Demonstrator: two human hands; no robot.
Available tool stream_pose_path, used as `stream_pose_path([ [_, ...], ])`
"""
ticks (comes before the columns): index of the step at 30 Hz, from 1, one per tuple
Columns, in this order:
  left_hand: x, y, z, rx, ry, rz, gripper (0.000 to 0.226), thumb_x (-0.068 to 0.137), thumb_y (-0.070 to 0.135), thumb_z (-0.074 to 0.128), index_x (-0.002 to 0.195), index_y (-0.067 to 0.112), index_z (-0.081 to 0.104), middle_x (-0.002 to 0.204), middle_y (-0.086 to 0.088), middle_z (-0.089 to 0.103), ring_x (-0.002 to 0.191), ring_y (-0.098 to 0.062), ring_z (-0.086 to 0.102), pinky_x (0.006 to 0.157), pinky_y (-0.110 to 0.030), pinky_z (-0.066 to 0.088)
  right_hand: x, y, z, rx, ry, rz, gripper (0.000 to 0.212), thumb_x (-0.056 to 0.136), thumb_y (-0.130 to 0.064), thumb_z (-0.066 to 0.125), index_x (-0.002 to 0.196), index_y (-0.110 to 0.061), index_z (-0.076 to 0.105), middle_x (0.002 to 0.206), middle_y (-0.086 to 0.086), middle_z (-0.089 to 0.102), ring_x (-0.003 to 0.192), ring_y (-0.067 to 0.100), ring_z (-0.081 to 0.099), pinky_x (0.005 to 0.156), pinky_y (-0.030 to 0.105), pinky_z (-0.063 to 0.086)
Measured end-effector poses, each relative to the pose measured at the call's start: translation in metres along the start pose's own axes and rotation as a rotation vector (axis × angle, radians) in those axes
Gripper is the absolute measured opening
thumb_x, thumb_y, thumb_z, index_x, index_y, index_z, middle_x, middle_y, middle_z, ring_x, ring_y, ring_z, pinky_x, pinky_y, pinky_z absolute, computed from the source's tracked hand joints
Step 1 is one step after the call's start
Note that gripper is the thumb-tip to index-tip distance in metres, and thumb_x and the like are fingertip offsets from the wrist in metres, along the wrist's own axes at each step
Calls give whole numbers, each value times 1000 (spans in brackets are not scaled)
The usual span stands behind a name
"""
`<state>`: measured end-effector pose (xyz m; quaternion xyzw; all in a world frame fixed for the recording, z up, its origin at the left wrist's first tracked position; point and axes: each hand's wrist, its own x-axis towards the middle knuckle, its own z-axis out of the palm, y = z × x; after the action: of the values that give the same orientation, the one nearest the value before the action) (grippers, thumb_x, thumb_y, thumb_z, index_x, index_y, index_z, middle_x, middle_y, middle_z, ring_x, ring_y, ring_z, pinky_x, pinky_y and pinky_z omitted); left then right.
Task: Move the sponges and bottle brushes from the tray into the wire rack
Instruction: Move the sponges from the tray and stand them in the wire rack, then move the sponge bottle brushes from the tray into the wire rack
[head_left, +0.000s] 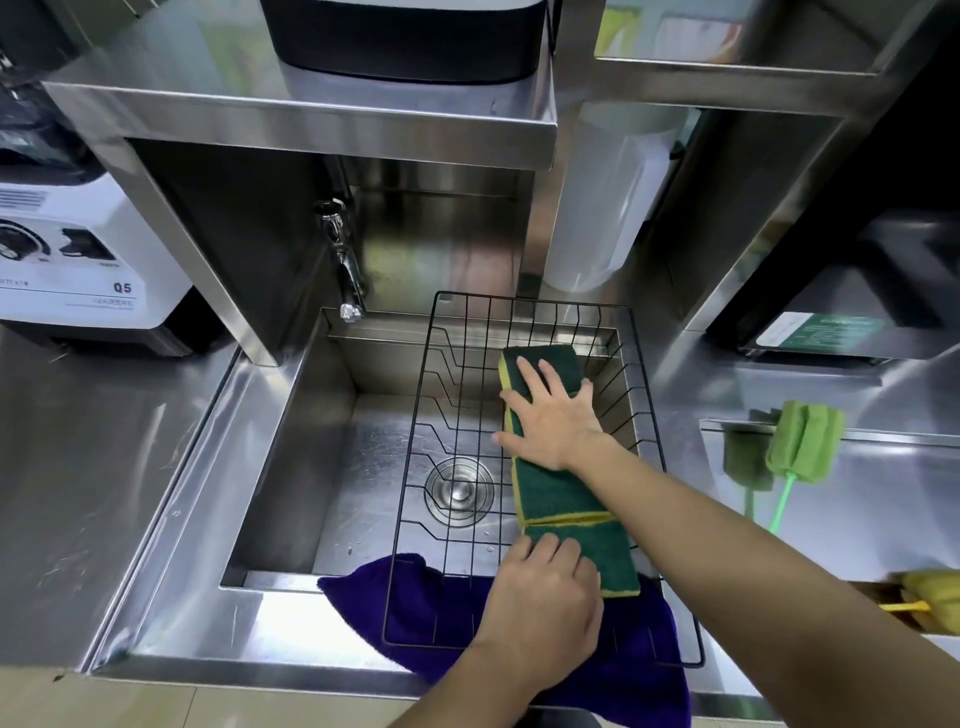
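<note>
A black wire rack (415, 441) lies across the right part of the sink. Three green-and-yellow sponges sit end to end along its right side: a far one (540, 361), a middle one (556, 496) and a near one (610, 558). My right hand (553, 421) lies flat on the far and middle sponges, fingers spread. My left hand (545, 592) has its fingers curled over the near sponge's left edge. On the steel tray (883, 439) at the right lie a green bottle brush (802, 441) and a yellow bottle brush (930, 592), which is partly cut off by the frame edge.
A purple cloth (415, 618) lies under the rack's near end on the sink rim. The faucet (345, 270) hangs over the sink's far left corner, above the drain (460, 491). A white appliance (78, 260) stands at the left, a translucent container (608, 208) behind the rack.
</note>
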<state>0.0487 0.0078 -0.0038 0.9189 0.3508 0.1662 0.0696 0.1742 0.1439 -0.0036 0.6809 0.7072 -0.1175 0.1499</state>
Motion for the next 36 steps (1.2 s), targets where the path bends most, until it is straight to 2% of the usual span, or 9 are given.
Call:
stream_pose_path([
  [5,0,0,1,-6,17,-10,22,81,28,48,64,17,59,65,1,55,62,-17,49,61,-28,42,-6,-19,4,32,-3,128,56,98,-47,24,148,-22,17,160,3,-14,147,31,-9,101,71,24],
  [10,-1,-1,1,-7,34,-3,21,80,25,49,63,16,57,63,-1,54,61,-19,49,60,-28,41,-11,-27,3,-25,77,218,55,96,-41,31,144,-16,25,161,5,-3,140,35,14,93,56,36],
  [14,-1,-1,2,-4,34,1,20,80,24,50,63,15,57,63,-1,54,61,-19,49,60,-29,41,-13,-24,3,-82,80,185,62,94,-51,30,145,-16,25,160,7,1,138,35,17,95,55,34],
  [19,-1,-2,2,15,-6,8,23,81,25,48,65,16,60,65,0,56,61,-18,51,59,-28,42,-9,-13,-8,20,-61,114,69,89,-68,28,148,-34,19,161,3,-3,143,36,8,108,62,18],
  [23,1,-2,-1,23,-16,-12,28,83,31,43,64,18,60,64,2,56,60,-18,51,58,-28,41,-24,5,-23,259,75,78,64,91,-59,38,147,-33,21,158,7,16,140,33,21,110,54,18],
  [26,4,3,-4,6,-25,-8,33,83,37,43,64,18,61,64,1,57,61,-19,51,59,-29,42,-43,32,-28,368,304,200,54,94,-44,45,141,-20,37,148,8,36,134,28,35,107,47,27],
  [30,6,25,-2,-3,-89,74,37,84,46,43,68,19,63,66,3,58,61,-19,53,58,-31,43,-79,78,-19,460,547,507,34,93,-24,50,120,-2,52,124,18,53,115,36,50,92,44,42],
  [33,5,41,6,5,-133,164,42,84,51,42,70,18,64,67,2,60,62,-19,54,59,-32,44,-111,107,2,525,592,742,31,91,-18,52,115,1,50,121,21,52,113,38,51,88,45,44],
  [36,3,46,12,25,-158,238,45,85,52,40,71,17,64,70,0,60,64,-20,56,60,-33,46,-141,124,27,516,530,923,41,90,-23,54,121,2,46,127,21,50,119,38,48,92,47,44],
])
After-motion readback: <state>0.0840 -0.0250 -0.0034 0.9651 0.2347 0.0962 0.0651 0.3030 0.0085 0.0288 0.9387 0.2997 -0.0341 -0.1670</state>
